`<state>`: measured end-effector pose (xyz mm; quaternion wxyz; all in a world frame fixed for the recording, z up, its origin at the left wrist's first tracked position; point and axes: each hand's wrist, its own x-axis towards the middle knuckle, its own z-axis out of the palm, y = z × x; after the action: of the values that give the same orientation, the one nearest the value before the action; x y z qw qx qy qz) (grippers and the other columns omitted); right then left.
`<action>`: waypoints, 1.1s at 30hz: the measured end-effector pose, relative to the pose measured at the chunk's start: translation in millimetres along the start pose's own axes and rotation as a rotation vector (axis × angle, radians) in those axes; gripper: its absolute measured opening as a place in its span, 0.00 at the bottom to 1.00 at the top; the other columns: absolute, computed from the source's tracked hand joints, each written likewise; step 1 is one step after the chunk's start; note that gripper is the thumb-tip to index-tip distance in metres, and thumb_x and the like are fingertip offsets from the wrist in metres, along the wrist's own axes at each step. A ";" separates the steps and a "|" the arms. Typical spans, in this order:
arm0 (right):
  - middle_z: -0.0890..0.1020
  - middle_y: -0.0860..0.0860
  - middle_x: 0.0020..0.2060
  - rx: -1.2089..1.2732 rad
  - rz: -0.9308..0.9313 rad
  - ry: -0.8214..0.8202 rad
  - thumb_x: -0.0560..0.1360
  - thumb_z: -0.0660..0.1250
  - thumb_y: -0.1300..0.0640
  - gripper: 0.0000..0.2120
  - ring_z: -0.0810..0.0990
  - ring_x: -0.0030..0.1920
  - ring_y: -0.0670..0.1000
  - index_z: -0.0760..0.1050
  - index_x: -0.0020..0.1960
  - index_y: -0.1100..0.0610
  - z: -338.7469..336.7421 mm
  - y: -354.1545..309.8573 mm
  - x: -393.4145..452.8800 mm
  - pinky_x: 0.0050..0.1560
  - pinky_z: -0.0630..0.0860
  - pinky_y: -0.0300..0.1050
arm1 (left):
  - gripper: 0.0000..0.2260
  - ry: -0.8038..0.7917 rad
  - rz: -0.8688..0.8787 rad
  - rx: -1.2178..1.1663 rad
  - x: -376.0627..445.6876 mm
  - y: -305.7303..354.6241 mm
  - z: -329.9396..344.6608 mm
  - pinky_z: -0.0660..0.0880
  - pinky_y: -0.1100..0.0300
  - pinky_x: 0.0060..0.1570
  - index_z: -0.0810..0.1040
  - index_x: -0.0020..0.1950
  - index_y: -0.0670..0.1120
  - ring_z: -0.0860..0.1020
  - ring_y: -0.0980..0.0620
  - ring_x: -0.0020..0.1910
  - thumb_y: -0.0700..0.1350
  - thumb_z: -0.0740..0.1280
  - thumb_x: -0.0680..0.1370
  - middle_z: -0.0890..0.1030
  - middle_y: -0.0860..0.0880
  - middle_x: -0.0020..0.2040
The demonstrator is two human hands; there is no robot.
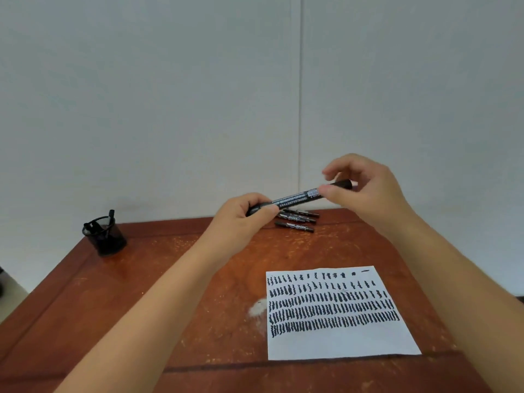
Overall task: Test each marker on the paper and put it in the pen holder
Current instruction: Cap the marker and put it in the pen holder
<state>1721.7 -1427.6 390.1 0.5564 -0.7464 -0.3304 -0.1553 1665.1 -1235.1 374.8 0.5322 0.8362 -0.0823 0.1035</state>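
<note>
A black marker [295, 198] is held level in the air between both hands, above the far part of the table. My left hand [241, 219] grips its left end and my right hand [365, 188] pinches its right end near the cap. Three more black markers [297, 221] lie together on the table just behind the hands. The white paper [340, 341] lies at the near right, covered in rows of black test strokes. A black mesh pen holder [109, 239] stands at the far left with markers in it.
The table [158, 282] is worn reddish-brown wood with a raised edge, and a white scuff [258, 307] sits left of the paper. A pale wall rises directly behind the table. A dark object shows at the left frame edge.
</note>
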 end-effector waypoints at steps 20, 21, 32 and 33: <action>0.70 0.42 0.26 -0.592 -0.357 -0.622 0.75 0.52 0.44 0.21 0.68 0.30 0.42 0.76 0.40 0.56 -15.0 18.2 -36.2 0.31 0.61 0.33 | 0.11 -0.357 0.373 0.729 -12.8 -10.3 22.0 0.64 0.67 0.31 0.69 0.47 0.48 0.66 0.61 0.29 0.53 0.51 0.77 0.67 0.59 0.33; 0.68 0.41 0.25 -0.536 -0.273 -0.674 0.74 0.51 0.44 0.18 0.68 0.30 0.42 0.74 0.38 0.52 -17.3 18.4 -37.1 0.32 0.64 0.34 | 0.11 -0.350 0.408 0.739 -13.8 -12.4 25.9 0.63 0.67 0.29 0.70 0.48 0.46 0.65 0.61 0.29 0.51 0.53 0.78 0.67 0.59 0.33; 0.72 0.41 0.22 -0.207 0.135 -0.760 0.76 0.62 0.53 0.19 0.66 0.24 0.44 0.71 0.28 0.38 5.1 35.1 -47.9 0.28 0.62 0.37 | 0.11 -0.312 0.517 0.859 -24.8 -51.1 30.9 0.57 0.69 0.22 0.73 0.39 0.48 0.67 0.61 0.22 0.51 0.56 0.73 0.73 0.57 0.26; 0.73 0.41 0.23 -0.197 0.152 -0.744 0.75 0.62 0.53 0.15 0.68 0.26 0.44 0.75 0.32 0.38 10.3 38.3 -47.4 0.28 0.63 0.38 | 0.12 -0.321 0.444 0.823 -25.7 -54.6 30.5 0.58 0.71 0.24 0.74 0.40 0.47 0.67 0.62 0.24 0.52 0.56 0.73 0.72 0.59 0.28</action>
<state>1711.0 -1439.4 330.3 0.3345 -0.8239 -0.4366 0.1367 1656.4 -1239.1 307.8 0.1034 0.9447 -0.2918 0.1082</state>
